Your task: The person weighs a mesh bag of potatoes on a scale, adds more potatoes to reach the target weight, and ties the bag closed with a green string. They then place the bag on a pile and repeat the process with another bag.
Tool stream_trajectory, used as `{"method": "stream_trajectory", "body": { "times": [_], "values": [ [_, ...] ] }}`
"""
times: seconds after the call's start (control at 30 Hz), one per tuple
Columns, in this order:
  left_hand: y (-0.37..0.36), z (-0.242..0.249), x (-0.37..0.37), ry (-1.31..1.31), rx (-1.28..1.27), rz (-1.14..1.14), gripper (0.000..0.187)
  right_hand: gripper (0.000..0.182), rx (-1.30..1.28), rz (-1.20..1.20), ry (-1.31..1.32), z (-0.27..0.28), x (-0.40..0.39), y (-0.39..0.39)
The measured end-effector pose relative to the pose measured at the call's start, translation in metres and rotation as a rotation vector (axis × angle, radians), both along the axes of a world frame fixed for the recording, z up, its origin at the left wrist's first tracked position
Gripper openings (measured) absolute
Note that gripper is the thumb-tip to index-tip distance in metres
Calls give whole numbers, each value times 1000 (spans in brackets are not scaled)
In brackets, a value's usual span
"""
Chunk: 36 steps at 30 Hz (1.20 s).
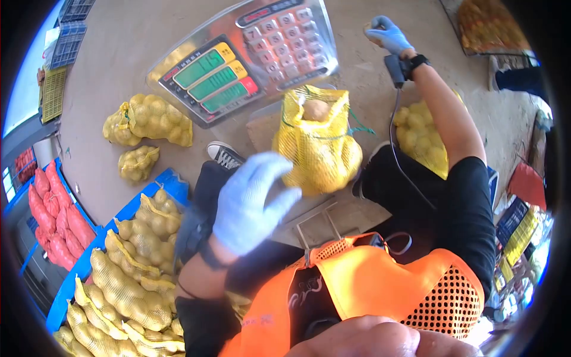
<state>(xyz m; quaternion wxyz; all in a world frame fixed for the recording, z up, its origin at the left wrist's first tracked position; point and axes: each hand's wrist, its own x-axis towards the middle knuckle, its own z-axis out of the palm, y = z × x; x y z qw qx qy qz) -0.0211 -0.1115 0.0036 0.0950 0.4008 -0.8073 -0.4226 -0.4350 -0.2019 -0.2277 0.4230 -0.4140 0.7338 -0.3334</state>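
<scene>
My left hand [253, 202], in a light blue glove, is open beside the yellow mesh bag [324, 154], its fingers and thumb apart. The bag stands upright in front of me with its top open. Pale potatoes fill it, and one potato [315, 110] shows at the mouth. A green tie hangs at the bag's right side. Far out to the upper right, my gloved right hand [389, 37] is closed around a small brownish lump that looks like a potato, partly hidden by the fingers. Beyond the bag, the scale's display and keypad [244, 59] show lit green digits.
Filled mesh bags [160, 119] lie on the floor at left, and another bag [421, 134] is under my right arm. A blue crate [172, 184] of potato bags stands at lower left, near red bags [56, 217]. Another person's leg [523, 82] is at right.
</scene>
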Motion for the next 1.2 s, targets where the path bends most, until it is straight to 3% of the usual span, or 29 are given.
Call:
{"method": "stream_trajectory", "body": {
  "times": [0.07, 0.13, 0.2, 0.27, 0.33, 0.43, 0.47, 0.53, 0.6, 0.63, 0.67, 0.73, 0.77, 0.8, 0.83, 0.87, 0.93, 1.0, 1.1, 1.2],
  "values": [
    [6, -10, -13, 3, 60, 45, 37, 36, -56, -55, -19, 58, -18, 42],
    [5, -30, -33, 76, -158, -19, 37, 51, -12, 13, -338, 107, -47, 92],
    [-3, -55, -54, 101, -286, -101, 42, 43, -36, -52, -423, 197, -40, 146],
    [-11, -87, -66, -143, -600, -179, 49, 30, -106, -120, -609, 247, -49, 212],
    [-15, -88, -70, -338, -220, -192, 54, 50, -67, -175, -412, 255, -90, 294],
    [-4, -83, -61, -476, -234, -133, 49, 47, -1, -368, -419, 289, -102, 425],
    [-2, -82, -57, -526, -186, -140, 48, 48, 4, -449, -436, 287, -101, 467],
    [18, -69, -46, -589, -355, -129, 37, 50, -28, -238, -100, 238, -131, 577],
    [44, -43, -34, -247, -637, -260, 25, 52, -112, 187, 560, 219, -106, 645],
    [65, -24, -38, -83, -701, -301, 20, 49, 116, -470, 26, 225, -70, 647],
    [77, -20, -35, -84, -713, -319, 20, 47, 341, -1091, -552, 230, -42, 644],
    [100, -18, -25, 158, -508, -264, 20, 30, 247, -923, -264, 128, -47, 711],
    [113, -10, -19, 154, -513, -280, 20, 27, 499, -763, -7, 119, -43, 714],
    [126, -2, -12, 53, -343, -224, 20, 25, 740, -581, 248, 112, -37, 717],
    [137, 4, -4, -51, -169, -163, 19, 26, 785, -705, 487, 84, -26, 731],
    [148, 7, 2, -60, -169, -170, 19, 28, 821, -819, 731, 59, -15, 744],
    [165, 13, 13, -135, -348, -285, 19, 30, 820, -788, 800, 69, -3, 735],
    [179, 15, 22, -122, -334, -225, 19, 33, 812, -752, 867, 66, -1, 723],
    [193, 15, 25, -139, -203, -6, 19, 43, 854, -310, 275, 69, -5, 700],
    [196, 3, 29, -106, -211, 50, 19, 48, 1014, -207, 438, 86, 3, 676]
  ]
}}
